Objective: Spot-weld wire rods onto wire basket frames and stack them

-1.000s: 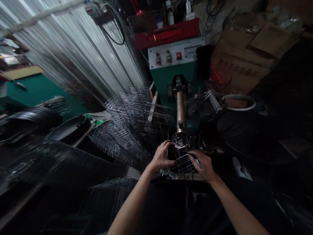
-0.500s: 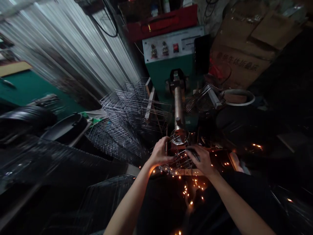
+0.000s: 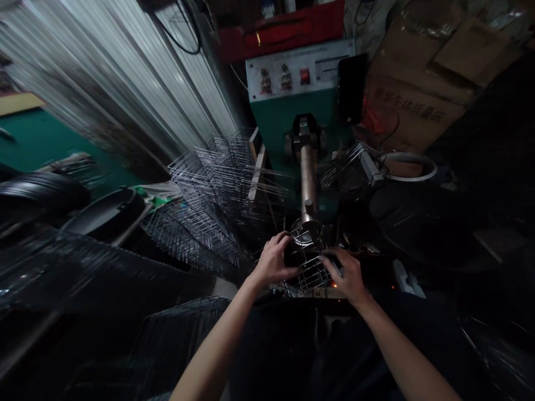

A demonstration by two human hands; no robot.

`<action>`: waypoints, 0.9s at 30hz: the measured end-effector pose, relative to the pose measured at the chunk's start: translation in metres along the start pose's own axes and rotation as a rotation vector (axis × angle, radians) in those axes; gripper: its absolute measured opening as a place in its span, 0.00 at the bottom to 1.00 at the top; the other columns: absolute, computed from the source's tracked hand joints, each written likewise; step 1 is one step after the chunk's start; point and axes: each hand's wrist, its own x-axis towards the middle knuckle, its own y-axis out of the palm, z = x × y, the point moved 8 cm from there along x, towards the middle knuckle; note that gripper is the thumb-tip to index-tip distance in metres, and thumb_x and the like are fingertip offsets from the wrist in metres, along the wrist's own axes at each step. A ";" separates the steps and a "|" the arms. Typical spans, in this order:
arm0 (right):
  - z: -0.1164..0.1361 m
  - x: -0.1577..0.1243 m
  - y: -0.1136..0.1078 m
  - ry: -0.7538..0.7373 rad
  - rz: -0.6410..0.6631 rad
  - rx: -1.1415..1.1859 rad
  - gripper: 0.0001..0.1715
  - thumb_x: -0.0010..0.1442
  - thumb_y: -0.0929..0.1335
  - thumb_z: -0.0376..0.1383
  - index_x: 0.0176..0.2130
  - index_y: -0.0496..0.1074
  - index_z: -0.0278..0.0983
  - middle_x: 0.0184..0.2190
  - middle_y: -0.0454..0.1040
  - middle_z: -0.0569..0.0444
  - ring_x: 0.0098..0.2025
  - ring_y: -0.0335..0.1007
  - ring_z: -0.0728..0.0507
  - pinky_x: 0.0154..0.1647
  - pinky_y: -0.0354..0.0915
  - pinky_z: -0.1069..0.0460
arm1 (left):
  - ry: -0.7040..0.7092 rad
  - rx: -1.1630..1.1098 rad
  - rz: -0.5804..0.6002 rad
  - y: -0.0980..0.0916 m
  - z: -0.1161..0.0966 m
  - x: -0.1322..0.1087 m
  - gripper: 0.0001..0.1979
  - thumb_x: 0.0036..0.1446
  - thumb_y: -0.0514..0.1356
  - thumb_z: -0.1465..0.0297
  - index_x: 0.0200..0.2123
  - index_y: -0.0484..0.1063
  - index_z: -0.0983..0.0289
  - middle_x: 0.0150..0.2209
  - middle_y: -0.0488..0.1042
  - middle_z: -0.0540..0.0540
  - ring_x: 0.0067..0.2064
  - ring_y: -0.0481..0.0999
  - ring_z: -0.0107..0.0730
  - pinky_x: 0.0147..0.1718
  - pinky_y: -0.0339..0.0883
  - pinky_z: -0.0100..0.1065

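Observation:
A small wire grid piece [image 3: 312, 272] lies between my two hands, under the end of a metal welding arm [image 3: 308, 184] of a green machine. My left hand [image 3: 276, 260] is curled at the left side of the grid, thumb pointing inward. On the opposite side my right hand [image 3: 343, 273] grips its edge, with something dark by the fingers. Just under the arm's tip sits a wire ring [image 3: 306, 236]; whether it is joined to the grid I cannot tell. Dim light hides the fingertips in part.
Stacked wire racks [image 3: 217, 189] stand left of the machine. Its control panel [image 3: 305, 75] carries a red switch, with a black phone [image 3: 351, 89] beside it. To the right are a round white-rimmed container [image 3: 412, 167] and a cardboard box [image 3: 409, 111]. Dark pans [image 3: 104, 214] lie at left.
The spray of orange sparks around my hands has died down to a few faint glows. Both hands stay at the grid in nearly the same place; the view has shifted slightly.

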 end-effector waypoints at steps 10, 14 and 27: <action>-0.002 0.014 -0.002 -0.049 -0.018 -0.027 0.05 0.65 0.70 0.36 0.43 0.74 0.40 0.37 0.79 0.52 0.39 0.77 0.43 0.44 0.72 0.49 | 0.000 -0.138 -0.049 0.001 0.009 0.016 0.38 0.38 0.73 0.58 0.52 0.64 0.60 0.55 0.70 0.61 0.55 0.71 0.53 0.56 0.66 0.50; -0.017 0.022 0.005 0.023 0.031 0.027 0.06 0.65 0.69 0.37 0.44 0.73 0.40 0.39 0.79 0.52 0.41 0.77 0.42 0.45 0.71 0.48 | -0.015 -0.092 -0.047 -0.002 0.018 0.023 0.42 0.36 0.74 0.59 0.54 0.62 0.60 0.53 0.71 0.60 0.54 0.71 0.52 0.55 0.66 0.50; -0.027 0.031 0.007 0.110 -0.010 0.045 0.07 0.64 0.69 0.39 0.42 0.74 0.40 0.37 0.79 0.53 0.40 0.76 0.42 0.44 0.70 0.48 | -0.017 -0.070 -0.052 -0.010 0.020 0.033 0.40 0.36 0.74 0.59 0.52 0.61 0.59 0.48 0.72 0.57 0.49 0.74 0.49 0.50 0.69 0.48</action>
